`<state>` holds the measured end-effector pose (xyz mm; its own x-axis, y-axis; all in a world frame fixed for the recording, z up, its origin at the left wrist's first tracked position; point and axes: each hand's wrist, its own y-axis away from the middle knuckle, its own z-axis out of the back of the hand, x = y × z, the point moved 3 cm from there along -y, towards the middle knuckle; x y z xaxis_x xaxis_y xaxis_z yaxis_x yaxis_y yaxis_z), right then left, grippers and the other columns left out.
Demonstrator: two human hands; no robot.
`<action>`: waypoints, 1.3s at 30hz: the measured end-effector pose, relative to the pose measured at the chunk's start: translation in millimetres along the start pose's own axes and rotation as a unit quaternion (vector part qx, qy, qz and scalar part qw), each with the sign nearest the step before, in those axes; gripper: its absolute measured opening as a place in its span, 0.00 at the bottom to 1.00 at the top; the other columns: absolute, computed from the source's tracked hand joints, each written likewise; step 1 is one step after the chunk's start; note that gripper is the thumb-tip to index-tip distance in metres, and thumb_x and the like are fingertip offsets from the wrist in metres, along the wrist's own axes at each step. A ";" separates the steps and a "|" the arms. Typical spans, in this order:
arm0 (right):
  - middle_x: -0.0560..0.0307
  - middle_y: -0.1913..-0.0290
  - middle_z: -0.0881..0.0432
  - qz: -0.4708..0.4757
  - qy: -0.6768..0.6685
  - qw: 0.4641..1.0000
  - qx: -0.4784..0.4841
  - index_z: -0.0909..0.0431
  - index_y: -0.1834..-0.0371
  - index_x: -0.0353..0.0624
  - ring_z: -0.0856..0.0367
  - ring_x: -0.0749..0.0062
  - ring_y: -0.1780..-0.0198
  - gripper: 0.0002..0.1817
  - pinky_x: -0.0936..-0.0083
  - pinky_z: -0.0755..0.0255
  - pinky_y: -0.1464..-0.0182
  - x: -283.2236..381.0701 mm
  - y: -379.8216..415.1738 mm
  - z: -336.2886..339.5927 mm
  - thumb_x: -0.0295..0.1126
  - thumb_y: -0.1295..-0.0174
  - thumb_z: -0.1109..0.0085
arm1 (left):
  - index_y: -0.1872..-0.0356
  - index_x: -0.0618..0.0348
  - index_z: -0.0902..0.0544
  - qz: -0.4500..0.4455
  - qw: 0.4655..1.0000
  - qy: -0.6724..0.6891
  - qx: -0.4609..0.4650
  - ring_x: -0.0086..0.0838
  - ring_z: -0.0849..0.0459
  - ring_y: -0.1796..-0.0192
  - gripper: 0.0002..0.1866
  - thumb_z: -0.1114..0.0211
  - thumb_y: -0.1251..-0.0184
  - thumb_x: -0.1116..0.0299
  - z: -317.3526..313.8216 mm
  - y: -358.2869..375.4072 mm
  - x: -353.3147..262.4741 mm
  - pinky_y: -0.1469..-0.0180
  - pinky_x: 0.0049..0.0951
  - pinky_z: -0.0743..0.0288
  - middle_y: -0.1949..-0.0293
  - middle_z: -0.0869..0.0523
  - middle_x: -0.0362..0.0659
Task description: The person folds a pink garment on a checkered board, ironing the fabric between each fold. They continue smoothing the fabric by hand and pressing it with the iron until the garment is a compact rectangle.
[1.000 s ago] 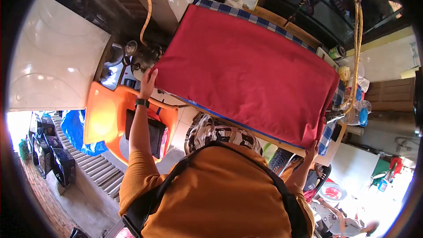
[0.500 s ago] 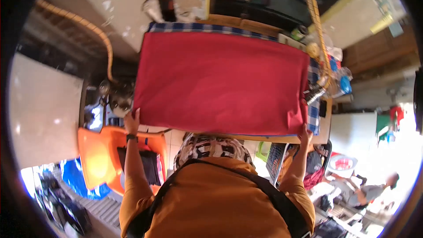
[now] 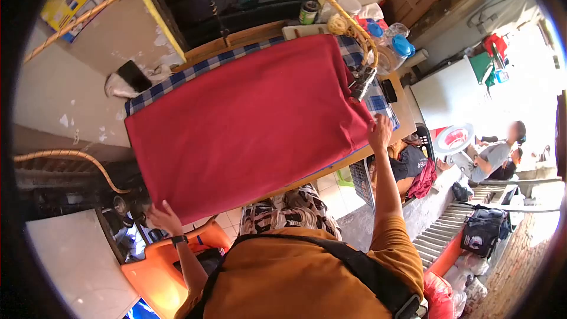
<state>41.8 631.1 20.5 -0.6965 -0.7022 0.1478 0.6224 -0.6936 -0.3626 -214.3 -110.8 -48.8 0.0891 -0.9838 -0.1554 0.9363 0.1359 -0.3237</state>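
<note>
Across the wooden table (image 3: 406, 106) in the head view, a red cloth (image 3: 248, 124) lies spread over a blue-checked cloth (image 3: 207, 66). At its near left corner, the left hand (image 3: 165, 218) has its fingers splayed apart. The right hand (image 3: 381, 133) bends its fingers at the near right corner; whether they pinch fabric, I cannot tell.

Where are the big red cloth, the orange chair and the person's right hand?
Red cloth (image 3: 248, 130), head view: the middle of its upper surface.
Orange chair (image 3: 155, 274), head view: a bare part of its orange surface.
Right hand (image 3: 381, 132), head view: the back of the hand.
</note>
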 end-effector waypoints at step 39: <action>0.42 0.64 0.17 0.288 -0.111 0.803 0.510 0.32 0.35 0.47 0.17 0.48 0.59 0.42 0.59 0.24 0.56 -21.3 -131.0 124.4 0.50 0.56 0.31 | 0.40 0.47 0.26 -0.635 0.708 0.270 0.152 0.41 0.40 0.29 0.21 0.43 0.35 0.71 -2.8 35.7 -668.3 0.28 0.50 0.48 0.33 0.32 0.44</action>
<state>19.5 717.0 179.3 -0.1783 -0.8862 0.4277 0.8658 0.0652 0.4962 -241.4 551.9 40.9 -0.9554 -0.0909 -0.2810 0.1824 -0.9300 -0.3191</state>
